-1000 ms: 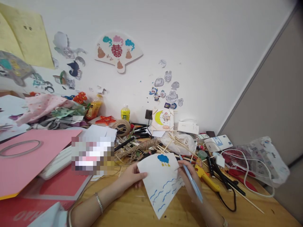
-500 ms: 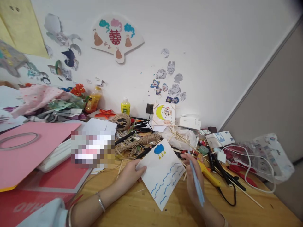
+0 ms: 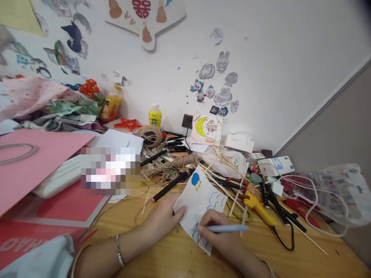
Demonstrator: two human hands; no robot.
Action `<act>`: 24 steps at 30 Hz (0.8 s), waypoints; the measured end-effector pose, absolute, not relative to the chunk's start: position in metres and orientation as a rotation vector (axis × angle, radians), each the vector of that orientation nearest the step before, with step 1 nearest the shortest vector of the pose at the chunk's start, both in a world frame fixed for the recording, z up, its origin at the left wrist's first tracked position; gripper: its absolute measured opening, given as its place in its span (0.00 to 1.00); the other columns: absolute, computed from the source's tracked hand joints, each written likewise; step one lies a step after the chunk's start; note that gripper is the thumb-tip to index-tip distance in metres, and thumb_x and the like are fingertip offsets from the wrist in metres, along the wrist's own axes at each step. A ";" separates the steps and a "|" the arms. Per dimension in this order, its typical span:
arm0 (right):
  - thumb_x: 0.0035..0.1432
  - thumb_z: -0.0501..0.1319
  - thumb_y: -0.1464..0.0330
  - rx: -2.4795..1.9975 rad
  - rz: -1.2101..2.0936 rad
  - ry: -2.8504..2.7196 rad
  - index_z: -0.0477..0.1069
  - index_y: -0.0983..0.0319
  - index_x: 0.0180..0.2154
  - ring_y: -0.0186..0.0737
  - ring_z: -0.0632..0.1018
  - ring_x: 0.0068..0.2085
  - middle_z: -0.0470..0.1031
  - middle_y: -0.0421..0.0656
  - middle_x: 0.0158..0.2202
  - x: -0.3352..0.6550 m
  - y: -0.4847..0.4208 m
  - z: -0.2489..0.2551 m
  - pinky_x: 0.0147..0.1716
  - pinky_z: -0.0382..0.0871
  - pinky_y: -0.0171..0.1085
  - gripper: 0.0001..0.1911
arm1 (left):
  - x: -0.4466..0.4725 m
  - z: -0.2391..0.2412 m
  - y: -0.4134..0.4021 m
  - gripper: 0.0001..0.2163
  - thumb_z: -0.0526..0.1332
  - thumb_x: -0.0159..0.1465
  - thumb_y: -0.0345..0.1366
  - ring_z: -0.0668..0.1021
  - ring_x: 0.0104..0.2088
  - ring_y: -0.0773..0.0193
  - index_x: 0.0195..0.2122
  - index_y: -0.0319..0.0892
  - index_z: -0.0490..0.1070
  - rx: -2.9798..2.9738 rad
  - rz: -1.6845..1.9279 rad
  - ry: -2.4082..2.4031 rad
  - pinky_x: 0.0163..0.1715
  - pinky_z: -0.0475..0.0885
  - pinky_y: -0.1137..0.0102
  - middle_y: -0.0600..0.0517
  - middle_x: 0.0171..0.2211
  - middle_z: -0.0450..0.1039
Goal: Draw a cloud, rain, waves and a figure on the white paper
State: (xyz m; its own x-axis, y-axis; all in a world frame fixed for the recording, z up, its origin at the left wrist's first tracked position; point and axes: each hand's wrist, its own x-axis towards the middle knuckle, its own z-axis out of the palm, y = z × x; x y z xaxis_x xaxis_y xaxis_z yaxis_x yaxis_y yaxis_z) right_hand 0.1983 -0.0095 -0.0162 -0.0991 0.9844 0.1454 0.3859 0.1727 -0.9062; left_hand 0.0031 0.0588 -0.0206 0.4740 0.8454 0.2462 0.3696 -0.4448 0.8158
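A white sheet of paper (image 3: 189,197) is held at its left edge by my left hand (image 3: 168,214), thumb on top. The drawing on it shows a blue cloud with yellow marks below and several blue wavy lines. My right hand (image 3: 216,229) is closed round a light blue pen (image 3: 228,228), its knuckles over the lower part of the sheet. The pen's tip is near the wavy lines, partly hidden by the fingers, so I cannot tell whether it touches the paper.
Behind the paper lie jute twine (image 3: 179,166), black markers (image 3: 171,186) and thin wooden sticks (image 3: 223,181). On the right are a yellow glue gun (image 3: 259,208) and a white cable (image 3: 314,193). Pink card (image 3: 37,166) covers the left side; a yellow-capped juice bottle (image 3: 111,104) stands behind.
My right hand has moved left and over the paper, turning the pen from near upright to nearly level. The view has tilted downward. My left hand still holds the sheet.
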 end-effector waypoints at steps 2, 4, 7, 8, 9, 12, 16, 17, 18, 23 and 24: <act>0.52 0.62 0.62 -1.349 0.907 -1.651 0.64 0.60 0.18 0.33 0.68 0.21 0.68 0.36 0.17 0.200 -0.009 -0.016 0.22 0.60 0.31 0.16 | 0.002 -0.018 0.057 0.09 0.57 0.60 0.38 0.74 0.40 0.54 0.37 0.41 0.73 2.128 0.826 0.988 0.41 0.69 0.65 0.47 0.36 0.74; 0.53 0.60 0.64 -1.342 0.930 -1.646 0.62 0.60 0.18 0.33 0.67 0.21 0.66 0.36 0.16 0.201 -0.008 -0.016 0.22 0.59 0.31 0.15 | 0.000 -0.015 0.054 0.12 0.60 0.58 0.39 0.72 0.45 0.50 0.41 0.40 0.73 2.231 0.778 0.976 0.46 0.68 0.61 0.44 0.41 0.73; 0.53 0.59 0.63 -1.312 1.083 -1.556 0.63 0.59 0.20 0.33 0.66 0.20 0.65 0.36 0.17 0.201 -0.008 -0.016 0.21 0.59 0.31 0.13 | -0.001 -0.011 0.050 0.27 0.65 0.55 0.40 0.67 0.55 0.46 0.56 0.41 0.66 2.310 0.724 0.928 0.56 0.62 0.57 0.43 0.55 0.66; 0.54 0.59 0.61 -1.301 1.143 -1.509 0.63 0.59 0.21 0.33 0.66 0.20 0.65 0.36 0.17 0.201 -0.008 -0.016 0.20 0.59 0.31 0.13 | -0.001 -0.010 0.049 0.29 0.66 0.55 0.40 0.65 0.57 0.46 0.59 0.44 0.64 2.326 0.690 0.903 0.58 0.60 0.57 0.44 0.58 0.64; 0.54 0.59 0.60 -1.289 1.202 -1.462 0.64 0.59 0.21 0.33 0.65 0.20 0.65 0.36 0.17 0.201 -0.009 -0.016 0.20 0.59 0.31 0.13 | -0.001 -0.009 0.048 0.30 0.66 0.56 0.40 0.65 0.57 0.46 0.60 0.46 0.63 2.340 0.640 0.879 0.58 0.59 0.57 0.45 0.59 0.63; 0.53 0.59 0.57 -1.243 1.314 -1.365 0.66 0.60 0.22 0.33 0.65 0.19 0.64 0.36 0.17 0.202 -0.009 -0.017 0.20 0.59 0.31 0.14 | 0.000 -0.004 0.046 0.28 0.65 0.57 0.37 0.67 0.57 0.48 0.60 0.48 0.64 2.334 0.549 0.837 0.58 0.61 0.59 0.48 0.59 0.65; 0.53 0.58 0.57 -1.154 1.370 -1.335 0.69 0.60 0.23 0.35 0.66 0.20 0.66 0.37 0.18 0.206 -0.007 -0.020 0.21 0.59 0.33 0.15 | 0.001 0.001 0.043 0.24 0.64 0.59 0.37 0.69 0.56 0.48 0.58 0.50 0.66 2.336 0.505 0.783 0.57 0.61 0.60 0.50 0.59 0.66; 0.53 0.58 0.57 -1.134 1.379 -1.326 0.69 0.60 0.23 0.35 0.66 0.20 0.67 0.38 0.18 0.207 -0.007 -0.021 0.21 0.59 0.33 0.15 | 0.002 0.001 0.042 0.23 0.63 0.60 0.38 0.69 0.56 0.48 0.58 0.51 0.66 2.349 0.476 0.767 0.58 0.60 0.59 0.50 0.60 0.65; 0.53 0.58 0.57 -1.116 1.385 -1.317 0.69 0.60 0.23 0.35 0.66 0.20 0.67 0.38 0.18 0.207 -0.006 -0.022 0.21 0.58 0.33 0.15 | 0.002 0.001 0.041 0.23 0.63 0.61 0.39 0.68 0.57 0.47 0.58 0.51 0.66 2.372 0.444 0.750 0.59 0.58 0.57 0.50 0.61 0.64; 0.54 0.59 0.56 -1.050 1.416 -1.288 0.70 0.60 0.23 0.35 0.64 0.19 0.66 0.37 0.17 0.208 -0.005 -0.029 0.21 0.56 0.32 0.16 | 0.002 -0.001 0.038 0.25 0.62 0.63 0.41 0.62 0.61 0.44 0.61 0.51 0.62 2.422 0.350 0.757 0.62 0.52 0.52 0.50 0.63 0.60; 0.54 0.59 0.55 -1.046 1.422 -1.294 0.70 0.60 0.24 0.35 0.64 0.19 0.66 0.37 0.17 0.209 -0.005 -0.029 0.21 0.55 0.32 0.17 | 0.002 -0.001 0.038 0.25 0.62 0.63 0.41 0.61 0.62 0.43 0.61 0.51 0.61 2.425 0.336 0.755 0.62 0.51 0.52 0.50 0.63 0.59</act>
State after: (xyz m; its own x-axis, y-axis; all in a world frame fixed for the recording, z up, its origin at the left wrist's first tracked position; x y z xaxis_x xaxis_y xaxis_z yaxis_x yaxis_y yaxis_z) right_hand 0.2086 -0.0049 -0.0290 -0.2182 0.9759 -0.0083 -0.0835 -0.0271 -0.9961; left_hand 0.0017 0.0385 -0.0008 0.8091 0.5839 0.0665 0.4403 -0.6772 0.5896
